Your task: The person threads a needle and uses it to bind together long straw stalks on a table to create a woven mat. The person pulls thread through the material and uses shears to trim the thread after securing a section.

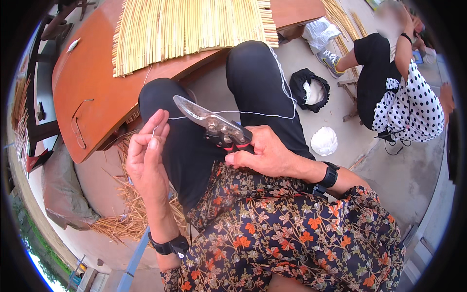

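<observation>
My right hand [266,155] grips the black and red handles of pruning shears [222,130] above my lap, the long silver blade pointing up and left. My left hand [148,153] pinches a thin white string [258,114] between thumb and forefinger. From those fingers the string runs rightward past the blade, then loops over my right knee up to the edge of a mat of straw-coloured stalks [189,29]. Whether the string touches the blade, I cannot tell. The mat lies on an orange-brown table [104,80] and hangs over its near edge.
Eyeglasses [78,127] lie on the table's left part. Cut stalks [121,214] litter the floor at left. On the right are a black bag with white contents [310,91], a round white bundle [324,141] and a white plastic bag [321,33]. A seated person [384,73] is beyond.
</observation>
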A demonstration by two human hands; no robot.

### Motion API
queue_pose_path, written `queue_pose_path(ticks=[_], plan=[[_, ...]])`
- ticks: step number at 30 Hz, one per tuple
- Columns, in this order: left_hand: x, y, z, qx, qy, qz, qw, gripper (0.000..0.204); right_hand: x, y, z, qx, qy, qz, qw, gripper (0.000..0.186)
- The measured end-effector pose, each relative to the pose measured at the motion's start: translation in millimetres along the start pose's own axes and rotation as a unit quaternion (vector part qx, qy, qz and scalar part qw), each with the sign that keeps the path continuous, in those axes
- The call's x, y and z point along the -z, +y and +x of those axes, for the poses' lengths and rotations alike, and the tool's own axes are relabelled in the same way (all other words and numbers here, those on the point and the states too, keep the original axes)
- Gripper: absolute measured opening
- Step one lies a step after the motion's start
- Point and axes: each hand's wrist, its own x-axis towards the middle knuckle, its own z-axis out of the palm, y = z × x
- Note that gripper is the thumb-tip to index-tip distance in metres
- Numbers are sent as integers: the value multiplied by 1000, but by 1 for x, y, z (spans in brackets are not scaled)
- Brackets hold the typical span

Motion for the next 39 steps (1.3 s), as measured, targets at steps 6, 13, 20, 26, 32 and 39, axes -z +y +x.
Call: queue_pose_path(ticks=[6,13,20,26,32,39], plan=[[0,3,-7,-29,-25,90,995,11,55,-23,-36,114,190,136,966,36],[-2,-17,4,-53,2,195,979,10,152,7,-13,79,422,60,901,32],[-13,-23,-4,-114,7,265,958,9,272,-40,42,151,543,-400,723,41],[-18,-17,0,-195,-14,343,919,8,284,-44,58,164,543,-145,811,33],[-25,-6,-2,-169,-13,378,910,7,257,56,48,16,501,21,865,29],[-33,-1,-4,-170,-21,393,903,6,282,21,47,67,540,-23,839,27]])
